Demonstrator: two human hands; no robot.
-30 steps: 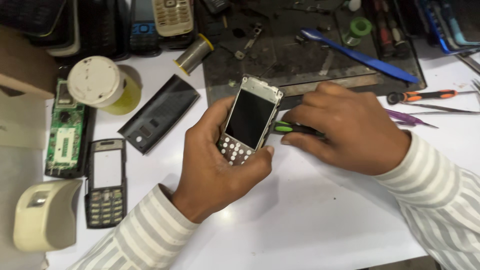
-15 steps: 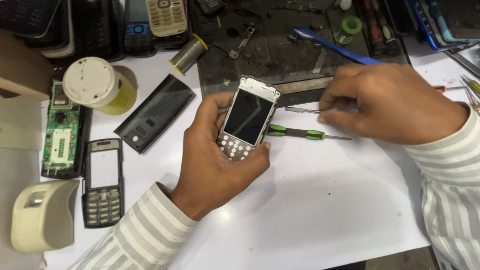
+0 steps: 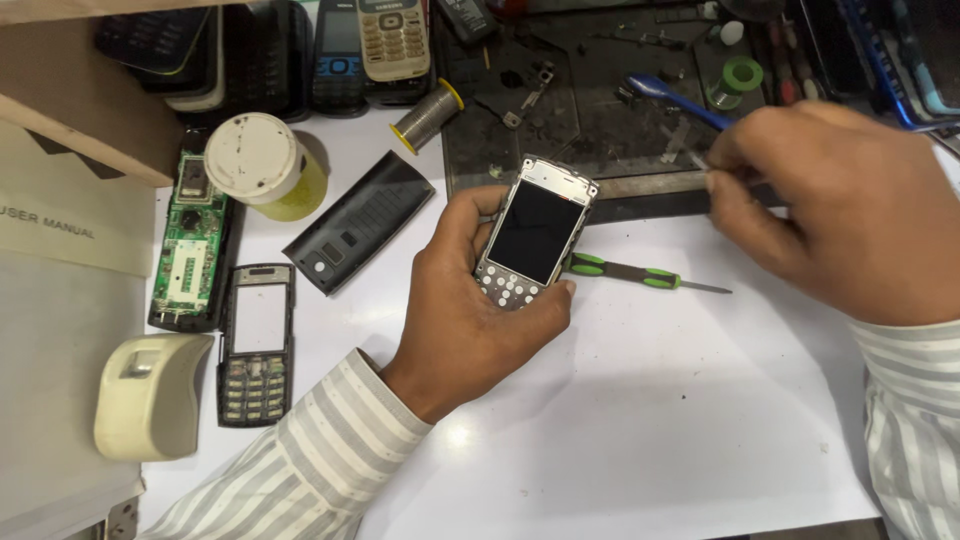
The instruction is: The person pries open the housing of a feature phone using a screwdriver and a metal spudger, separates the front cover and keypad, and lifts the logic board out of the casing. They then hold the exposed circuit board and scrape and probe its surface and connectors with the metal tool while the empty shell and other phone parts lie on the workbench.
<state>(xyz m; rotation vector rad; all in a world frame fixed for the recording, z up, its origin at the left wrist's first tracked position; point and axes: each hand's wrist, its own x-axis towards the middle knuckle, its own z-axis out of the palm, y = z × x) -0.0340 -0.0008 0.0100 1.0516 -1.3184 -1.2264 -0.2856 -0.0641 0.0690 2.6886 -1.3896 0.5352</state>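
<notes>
My left hand [image 3: 470,320] grips a small opened phone [image 3: 535,232] with a dark screen and bare white keypad dots, tilted up over the white table. My right hand [image 3: 830,220] is to the right at the front edge of the dark work mat [image 3: 590,110]. Its fingertips are pinched on a thin metal tool [image 3: 697,158]; I cannot tell what kind it is. A screwdriver [image 3: 625,272] with a green and black handle lies on the table just right of the phone, touched by neither hand.
Left of my hand lie a black back cover [image 3: 360,222], a keypad front frame [image 3: 257,345], a green circuit board [image 3: 190,245], a white-lidded jar [image 3: 260,160] and a beige device [image 3: 150,395]. A solder spool [image 3: 425,117], blue tool [image 3: 675,100] and several phones [image 3: 393,40] sit behind.
My right hand let go of the screwdriver, which now lies on the table, and moved up and right to the mat's edge. The left hand still holds the phone.
</notes>
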